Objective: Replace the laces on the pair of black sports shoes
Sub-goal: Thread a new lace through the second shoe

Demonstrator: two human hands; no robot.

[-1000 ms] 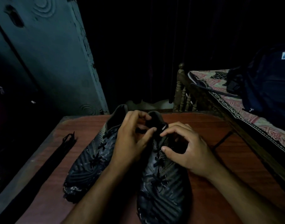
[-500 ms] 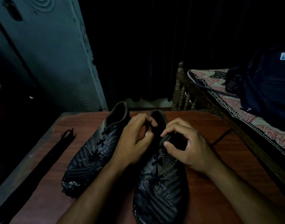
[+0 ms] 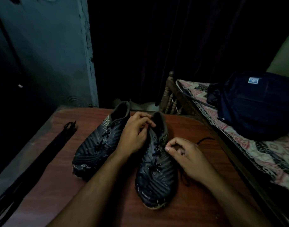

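Two black sports shoes stand side by side on the reddish wooden table (image 3: 197, 202), toes toward me. The left shoe (image 3: 97, 145) is laced and untouched. On the right shoe (image 3: 156, 174), my left hand (image 3: 134, 135) grips the tongue and collar at the top. My right hand (image 3: 186, 156) sits just right of that shoe, thumb and fingers pinching its black lace (image 3: 204, 139), whose loose end trails over the table behind the hand. More lace loops out under my right wrist.
A long bundle of black laces (image 3: 47, 153) lies along the table's left edge. A bed with a patterned sheet (image 3: 263, 153) and a dark backpack (image 3: 255, 105) stands close on the right. A pale door (image 3: 50, 54) and dark curtain are behind.
My right hand has moved right and toward me, away from the shoe's tongue, drawing the lace out to the side. The left hand stays at the top of the shoe.
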